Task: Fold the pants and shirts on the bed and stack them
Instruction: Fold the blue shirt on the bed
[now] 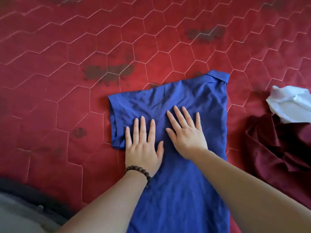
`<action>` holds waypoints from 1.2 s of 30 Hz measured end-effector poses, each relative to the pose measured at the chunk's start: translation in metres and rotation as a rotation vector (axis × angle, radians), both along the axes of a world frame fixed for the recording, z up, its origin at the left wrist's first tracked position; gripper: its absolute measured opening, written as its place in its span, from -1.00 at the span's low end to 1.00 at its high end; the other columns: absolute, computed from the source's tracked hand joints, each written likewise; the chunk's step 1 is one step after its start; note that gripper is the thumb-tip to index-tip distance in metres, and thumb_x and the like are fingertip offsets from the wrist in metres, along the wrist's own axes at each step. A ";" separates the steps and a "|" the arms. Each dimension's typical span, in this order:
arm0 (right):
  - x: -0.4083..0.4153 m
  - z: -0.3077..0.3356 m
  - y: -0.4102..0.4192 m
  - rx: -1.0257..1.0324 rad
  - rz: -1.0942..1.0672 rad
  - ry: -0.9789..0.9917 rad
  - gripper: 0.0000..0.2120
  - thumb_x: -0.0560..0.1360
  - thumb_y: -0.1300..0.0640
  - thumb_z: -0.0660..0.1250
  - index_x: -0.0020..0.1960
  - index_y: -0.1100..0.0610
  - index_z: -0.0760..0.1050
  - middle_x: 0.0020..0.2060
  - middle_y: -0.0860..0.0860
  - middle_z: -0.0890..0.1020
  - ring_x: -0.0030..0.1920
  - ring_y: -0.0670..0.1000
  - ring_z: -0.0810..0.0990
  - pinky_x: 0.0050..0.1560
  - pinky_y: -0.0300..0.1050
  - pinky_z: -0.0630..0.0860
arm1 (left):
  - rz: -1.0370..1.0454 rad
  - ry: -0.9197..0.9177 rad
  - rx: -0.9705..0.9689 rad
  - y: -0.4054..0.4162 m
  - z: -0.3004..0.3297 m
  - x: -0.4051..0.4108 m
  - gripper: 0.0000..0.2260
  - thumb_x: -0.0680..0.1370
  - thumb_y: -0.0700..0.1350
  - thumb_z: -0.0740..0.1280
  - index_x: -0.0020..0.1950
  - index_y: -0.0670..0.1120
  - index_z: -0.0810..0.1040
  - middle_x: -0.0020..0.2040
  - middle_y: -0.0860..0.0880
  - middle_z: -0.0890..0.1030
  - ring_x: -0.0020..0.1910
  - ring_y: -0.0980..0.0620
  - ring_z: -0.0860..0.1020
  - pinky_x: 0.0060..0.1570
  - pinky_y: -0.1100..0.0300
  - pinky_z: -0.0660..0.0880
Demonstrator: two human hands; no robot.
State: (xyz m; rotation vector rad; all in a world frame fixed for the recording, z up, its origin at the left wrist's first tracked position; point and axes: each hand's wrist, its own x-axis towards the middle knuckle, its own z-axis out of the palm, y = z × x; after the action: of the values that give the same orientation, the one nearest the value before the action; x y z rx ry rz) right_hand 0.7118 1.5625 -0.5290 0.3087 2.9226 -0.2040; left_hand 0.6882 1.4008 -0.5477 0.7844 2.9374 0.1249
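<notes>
Head view: the blue shirt (183,105) lies flat on the red quilted bed (67,68), near the middle and a little to the right. Its near end runs out of the bottom edge, so the hem is cut off, and both forearms cover parts of the lower body. Only 1 short sleeve shows, spread to the left with a hemmed cuff; the right side ends in a straight folded edge, and the collar sits at the far right corner. The cloth is thin, slightly glossy and finely creased.

The left hand (143,145) rests palm down on the shirt beside the sleeve, its fingers straight and spread, holding nothing. A bracelet of dark round beads (139,172) circles that wrist. The right hand (186,132) lies just beside it, a little farther, also flat with spread fingers pressing on the cloth, gripping nothing.

The bed cover is stitched in pale hexagons, with dark blotches whose nature is hard to make out. At the right edge a crumpled maroon garment (276,148) with a satin sheen is cut off by the frame, and a white cloth (289,105) lies bunched on its far side, touching it. At the near left corner a grey blurred shape cannot be identified
</notes>
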 end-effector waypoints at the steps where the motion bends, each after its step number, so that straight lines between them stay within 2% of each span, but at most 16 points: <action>1: -0.009 0.002 0.000 0.015 -0.008 0.023 -0.49 0.64 -0.09 0.02 0.56 0.00 0.10 0.54 0.02 0.14 0.54 0.09 0.04 0.50 0.24 -0.19 | 0.001 -0.005 0.005 0.001 -0.001 0.000 -0.37 0.55 0.17 0.00 0.57 -0.09 0.14 0.55 -0.21 0.14 0.55 -0.18 0.08 0.48 -0.21 -0.01; 3: -0.036 0.014 -0.002 0.018 0.018 0.142 -0.56 0.61 0.00 0.18 0.45 0.12 0.34 0.41 0.12 0.37 0.43 0.17 0.28 0.49 0.26 -0.01 | 0.013 -0.016 0.009 0.002 -0.002 -0.002 -0.37 0.54 0.17 0.01 0.57 -0.08 0.14 0.56 -0.20 0.12 0.55 -0.17 0.05 0.49 -0.21 -0.01; 5: -0.076 0.027 -0.008 -0.016 0.124 0.189 -0.57 0.57 0.05 0.25 0.42 0.13 0.39 0.38 0.15 0.39 0.39 0.19 0.33 0.48 0.19 0.10 | 0.024 -0.023 0.022 0.003 -0.003 -0.003 -0.37 0.54 0.16 0.03 0.57 -0.08 0.14 0.56 -0.20 0.12 0.55 -0.16 0.05 0.49 -0.21 0.00; 9: -0.153 0.044 -0.036 -0.107 0.364 -0.071 -0.40 0.54 -0.04 0.30 0.52 -0.04 0.17 0.45 0.02 0.23 0.41 0.13 0.21 0.42 0.08 0.18 | 0.024 -0.038 0.051 0.003 -0.002 -0.001 -0.36 0.54 0.16 0.06 0.57 -0.08 0.14 0.56 -0.19 0.13 0.55 -0.15 0.06 0.48 -0.21 0.02; 12: -0.179 0.046 -0.059 -0.059 0.415 -0.250 -0.32 0.47 -0.01 0.42 0.49 0.02 0.19 0.34 0.03 0.35 0.35 0.13 0.29 0.30 0.11 0.27 | 0.024 -0.057 0.060 0.004 0.000 -0.002 -0.38 0.54 0.17 0.08 0.56 -0.08 0.15 0.55 -0.19 0.15 0.55 -0.14 0.07 0.48 -0.21 0.05; 15: -0.183 0.045 -0.068 -0.049 0.397 -0.256 -0.60 0.46 0.10 0.41 0.23 0.11 0.35 0.10 0.03 0.51 0.22 0.15 0.44 0.15 0.04 0.28 | 0.030 -0.061 0.063 0.003 0.003 -0.002 -0.39 0.56 0.17 0.07 0.56 -0.07 0.16 0.56 -0.17 0.15 0.55 -0.13 0.07 0.50 -0.20 -0.01; 18: -0.170 0.054 -0.060 -0.104 0.446 -0.177 -0.83 0.45 0.17 0.36 0.03 0.09 0.46 0.02 0.03 0.52 0.14 0.12 0.46 0.12 -0.03 0.36 | -0.006 -0.030 0.062 -0.001 0.011 -0.002 -0.42 0.59 0.17 0.06 0.55 -0.08 0.18 0.55 -0.11 0.18 0.54 -0.09 0.12 0.49 -0.20 -0.02; 22: -0.141 0.075 -0.038 -0.345 0.437 -0.020 -0.91 0.38 0.31 0.37 -0.14 0.20 0.52 -0.28 -0.03 0.49 -0.19 0.03 0.44 -0.21 -0.22 0.28 | -0.146 0.013 0.159 -0.011 0.022 0.015 -0.52 0.60 0.07 0.08 0.43 -0.15 0.41 0.47 -0.08 0.37 0.49 -0.09 0.28 0.46 -0.18 0.16; 24: -0.121 0.087 -0.023 -0.410 0.412 0.008 -0.90 0.35 0.35 0.39 -0.16 0.21 0.55 -0.33 -0.03 0.52 -0.26 -0.05 0.40 -0.23 -0.25 0.33 | -0.232 -0.021 0.178 -0.021 0.025 0.030 -0.55 0.58 0.04 0.15 0.38 -0.17 0.48 0.42 -0.10 0.43 0.45 -0.08 0.34 0.43 -0.09 0.27; 26: -0.098 0.096 -0.009 -0.413 0.406 0.014 -0.90 0.34 0.34 0.41 -0.16 0.23 0.57 -0.29 0.04 0.59 -0.19 0.02 0.48 -0.09 -0.14 0.42 | -0.246 -0.106 0.117 -0.033 0.028 0.039 -0.51 0.55 0.05 0.26 0.39 -0.20 0.46 0.43 -0.13 0.42 0.44 -0.08 0.35 0.40 -0.02 0.32; 27: -0.085 0.098 -0.002 -0.404 0.408 0.009 -0.90 0.33 0.35 0.42 -0.16 0.24 0.57 -0.24 0.08 0.62 -0.10 0.07 0.52 -0.02 -0.08 0.44 | -0.239 -0.153 0.069 -0.040 0.030 0.042 -0.47 0.56 0.06 0.28 0.43 -0.21 0.40 0.47 -0.14 0.36 0.48 -0.09 0.29 0.43 -0.01 0.26; 30: -0.045 0.088 0.022 -0.310 0.406 -0.051 -0.86 0.33 0.38 0.38 -0.15 0.22 0.58 -0.03 0.05 0.67 0.31 0.10 0.45 0.31 -0.01 0.33 | -0.284 -0.198 -0.043 -0.058 0.029 0.043 -0.44 0.65 0.06 0.12 0.56 -0.20 0.08 0.58 -0.13 0.05 0.56 -0.08 0.02 0.51 0.02 -0.10; 31: -0.033 0.081 0.028 -0.235 0.402 -0.098 -0.86 0.38 0.35 0.37 -0.10 0.18 0.59 0.11 0.00 0.64 0.43 0.07 0.33 0.43 0.00 0.19 | -0.299 -0.179 -0.060 -0.060 0.031 0.042 -0.44 0.64 0.05 0.16 0.54 -0.21 0.14 0.56 -0.14 0.14 0.54 -0.10 0.11 0.50 0.01 -0.05; 32: -0.023 0.073 0.035 -0.142 0.402 -0.152 -0.85 0.44 0.28 0.35 -0.03 0.11 0.58 0.26 -0.05 0.56 0.50 0.02 0.20 0.49 -0.01 0.05 | -0.300 -0.159 -0.069 -0.061 0.035 0.043 -0.46 0.58 0.03 0.28 0.48 -0.22 0.30 0.48 -0.16 0.34 0.47 -0.12 0.30 0.47 -0.01 0.10; 34: -0.006 0.060 0.048 0.006 0.385 -0.256 -0.78 0.54 0.19 0.26 0.13 -0.02 0.56 0.46 -0.10 0.32 0.55 -0.05 0.01 0.52 -0.03 -0.11 | -0.298 -0.073 -0.020 -0.060 0.041 0.045 -0.57 0.40 -0.06 0.51 0.21 -0.18 0.61 0.16 -0.12 0.62 0.17 -0.13 0.57 0.31 -0.04 0.42; 36: 0.005 0.053 0.052 -0.038 0.282 -0.233 -0.66 0.54 0.28 0.19 0.19 -0.03 0.56 0.52 -0.05 0.21 0.55 -0.02 0.01 0.52 -0.04 -0.07 | -0.250 0.007 0.073 -0.059 0.046 0.045 -0.72 0.27 -0.18 0.56 -0.05 -0.10 0.66 -0.04 -0.06 0.61 -0.01 -0.10 0.57 0.08 -0.05 0.50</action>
State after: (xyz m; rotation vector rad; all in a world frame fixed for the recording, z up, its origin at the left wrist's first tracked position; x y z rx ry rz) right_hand 0.7172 1.6144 -0.4758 -0.0819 2.6869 -0.1674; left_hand 0.7329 1.3420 -0.5014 1.1550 2.8252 0.2101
